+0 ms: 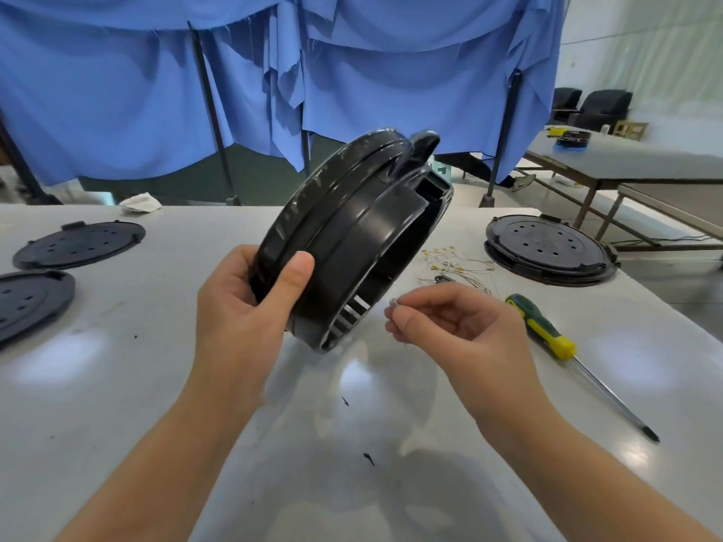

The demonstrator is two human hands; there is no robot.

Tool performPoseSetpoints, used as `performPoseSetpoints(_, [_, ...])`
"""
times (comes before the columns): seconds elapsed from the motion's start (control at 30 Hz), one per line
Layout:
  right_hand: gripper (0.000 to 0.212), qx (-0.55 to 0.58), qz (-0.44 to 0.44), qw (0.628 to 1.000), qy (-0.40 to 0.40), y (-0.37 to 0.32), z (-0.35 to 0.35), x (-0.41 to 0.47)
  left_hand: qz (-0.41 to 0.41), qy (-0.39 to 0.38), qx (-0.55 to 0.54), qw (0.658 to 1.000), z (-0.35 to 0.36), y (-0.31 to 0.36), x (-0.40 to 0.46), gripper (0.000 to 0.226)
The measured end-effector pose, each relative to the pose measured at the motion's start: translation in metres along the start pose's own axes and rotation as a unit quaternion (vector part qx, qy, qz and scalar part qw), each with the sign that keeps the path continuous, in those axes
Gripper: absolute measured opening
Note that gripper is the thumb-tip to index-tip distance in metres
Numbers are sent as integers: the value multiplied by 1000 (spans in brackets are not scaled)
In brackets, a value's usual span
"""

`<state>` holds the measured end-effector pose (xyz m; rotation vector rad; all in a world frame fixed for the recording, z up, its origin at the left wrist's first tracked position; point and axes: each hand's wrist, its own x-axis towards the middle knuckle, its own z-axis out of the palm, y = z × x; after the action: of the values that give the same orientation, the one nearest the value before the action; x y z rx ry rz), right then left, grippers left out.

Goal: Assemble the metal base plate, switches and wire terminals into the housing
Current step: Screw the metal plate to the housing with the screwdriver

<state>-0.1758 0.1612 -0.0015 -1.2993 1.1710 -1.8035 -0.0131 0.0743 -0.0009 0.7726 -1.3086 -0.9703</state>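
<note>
Blue cloth hangs behind the glossy grey table (117,385), and that is where you are working. The black round housing (352,236) is off the surface, tilted on its edge, its open underside turned toward your right. Your left hand (250,307) has it by the rim, thumb pressed over the outer wall, fingers wrapped behind. Your right hand (450,326) is just beside the slotted lower wall, fingers closed in a pinch on a small metal part (392,305), too small to tell whether it's a screw or a terminal.

My read: you're about to seat that piece inside. Steady the housing first, perhaps rest its lower edge on the table, then tip the opening further toward you so you can see the seat. It's tiny and would likely bounce if dropped, so keep the pinch firm until it's located.

Moving outward, the loose wire terminals (457,264) lie just behind your right hand, and the green-and-yellow screwdriver (547,330) sits near on the right. A black perforated plate assembly (547,248) lies further back on the right, with two black discs (78,244) off on the left. A second table (645,162) stands well apart beyond.
</note>
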Motion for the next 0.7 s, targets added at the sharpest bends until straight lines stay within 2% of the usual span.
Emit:
performPoseSetpoints(0.17, [13, 7, -53, 999, 1, -12, 8, 8, -22, -14, -41, 999, 1, 2, -2, 24])
performPoseSetpoints(0.3, [13, -14, -81, 996, 18, -15, 6, 9, -18, -23, -11, 999, 5, 3, -8, 24])
performPoseSetpoints(0.43, [7, -23, -78, 996, 30, -16, 4, 7, -10, -25, -6, 1000, 8, 8, -13, 31])
performPoseSetpoints(0.57, [13, -31, -75, 996, 37, -17, 3, 5, 3, -29, 14, 999, 10, 10, -15, 22])
performPoseSetpoints(0.7, [11, -28, -60, 997, 31, -14, 0, 6, 5, -39, 14, 999, 10, 9, -15, 26])
